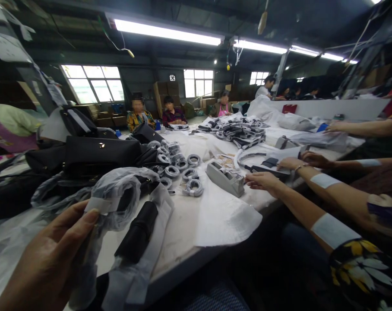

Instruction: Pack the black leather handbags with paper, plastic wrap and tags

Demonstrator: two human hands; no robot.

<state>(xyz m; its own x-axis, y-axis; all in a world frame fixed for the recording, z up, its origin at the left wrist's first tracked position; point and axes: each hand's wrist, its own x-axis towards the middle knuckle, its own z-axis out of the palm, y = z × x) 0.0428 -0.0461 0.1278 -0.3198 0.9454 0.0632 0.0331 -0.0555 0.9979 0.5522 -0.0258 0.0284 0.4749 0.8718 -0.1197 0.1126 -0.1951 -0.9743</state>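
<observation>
In the lower left of the head view, my left hand (58, 244) pinches a coiled bag strap (118, 194) in clear plastic wrapping. Thumb and index finger close on a white band around the coil. Wrapped lengths hang below the fingers. Just right of them lies a black rolled piece (137, 233) partly covered in white film; whether it joins the held strap, I cannot tell. My right hand is out of view. Beyond my left hand stands a black handbag (100, 155), with several small wrapped strap coils (194, 187) to its right.
A grey tape dispenser (225, 178) stands mid-table near a co-worker's hand (263, 181). More co-workers' arms reach in from the right. A pile of wrapped straps (238, 129) lies farther back. White sheeting (225, 220) hangs over the near table edge.
</observation>
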